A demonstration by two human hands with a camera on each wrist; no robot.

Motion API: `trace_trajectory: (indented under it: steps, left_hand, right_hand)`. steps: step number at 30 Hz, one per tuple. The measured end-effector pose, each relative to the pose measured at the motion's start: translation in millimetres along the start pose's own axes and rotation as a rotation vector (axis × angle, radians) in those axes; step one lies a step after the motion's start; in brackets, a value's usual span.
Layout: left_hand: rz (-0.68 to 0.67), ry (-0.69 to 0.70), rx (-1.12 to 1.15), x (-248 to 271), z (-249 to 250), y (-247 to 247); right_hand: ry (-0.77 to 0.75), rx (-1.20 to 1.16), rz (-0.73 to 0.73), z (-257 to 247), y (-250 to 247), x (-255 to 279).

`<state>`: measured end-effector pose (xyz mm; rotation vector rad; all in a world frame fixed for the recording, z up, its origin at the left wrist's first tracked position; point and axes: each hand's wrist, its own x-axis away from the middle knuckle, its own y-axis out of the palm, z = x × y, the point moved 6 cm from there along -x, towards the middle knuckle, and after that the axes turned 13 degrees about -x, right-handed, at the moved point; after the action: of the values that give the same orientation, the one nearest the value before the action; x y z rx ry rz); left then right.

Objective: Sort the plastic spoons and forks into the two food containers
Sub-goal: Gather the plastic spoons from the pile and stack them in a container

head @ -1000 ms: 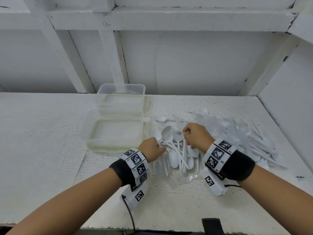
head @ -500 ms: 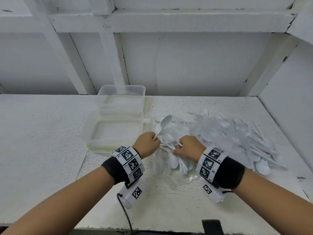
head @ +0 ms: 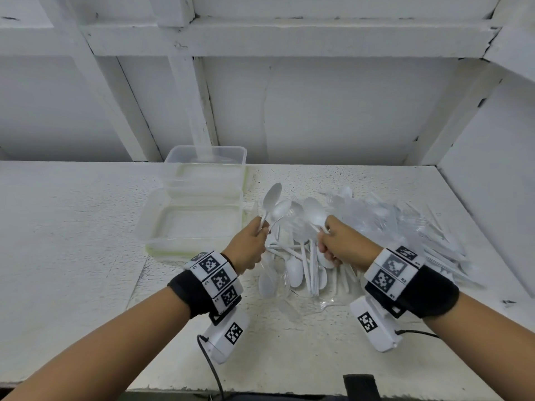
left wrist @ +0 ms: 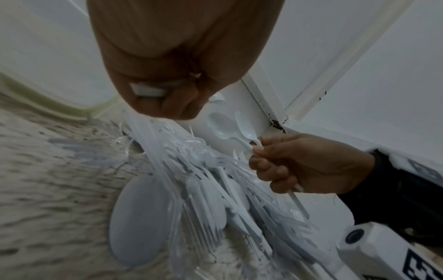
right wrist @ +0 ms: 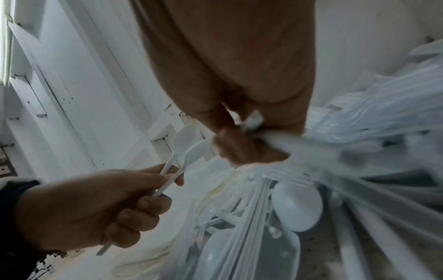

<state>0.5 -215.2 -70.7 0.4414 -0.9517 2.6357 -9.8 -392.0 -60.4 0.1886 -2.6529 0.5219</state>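
- The left hand [head: 246, 247] has its fingers curled tight around the thin handles of two white plastic spoons [head: 273, 205], with the round bowls sticking up and away from the person
- The right hand [head: 344, 244] also has curled fingers, holding white plastic spoons by their handles [left wrist: 239, 130]; the left wrist view shows two bowls above its thumb
- Right under and between both hands lies the big pile of white and see-through plastic spoons and forks [head: 376, 227], spreading out to the right of the right hand
- Many pieces just below the grips lie with their long handles pointing toward the person
- Just to the left of the left hand sits the near clear plastic food container [head: 150, 224]; it looks empty
- Behind it, farther from the left hand, sits the far clear plastic food container [head: 205, 154], which also looks empty
- Everything rests on the rough white table [head: 72, 241]
- I think the sorting has only just begun
- The left hand is much nearer to the containers, so its spoons could go in first, with a short move to the left
- The spoons' long way points away from the person, along the near container's side, so they should lie down inside without turning much
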Motion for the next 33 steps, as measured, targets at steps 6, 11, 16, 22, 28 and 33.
trace_trajectory:
  steps: [6,11,16,22,28,33]
  left_hand:
    - [0.0,0.14,-0.329,-9,14,19]
    - [-0.103,0.124,-0.567,-18,19,48]
    - [-0.097,0.072,-0.671,-28,23,61]
    - [-0.11,0.008,-0.655,-36,20,61]
    - [-0.184,-0.132,-0.245,-27,18,49]
    - [-0.267,-0.232,-0.068,-12,20,21]
  right_hand:
    - [-0.097,-0.033,0.182,4,-25,4]
    - [0.009,-0.127,0.202,13,-31,3]
    - [0.023,-0.207,0.178,17,-30,7]
    - [-0.019,-0.05,0.2,21,-34,9]
    - [-0.002,0.059,0.11,23,-23,8]
    - [-0.029,0.262,0.031,22,-4,3]
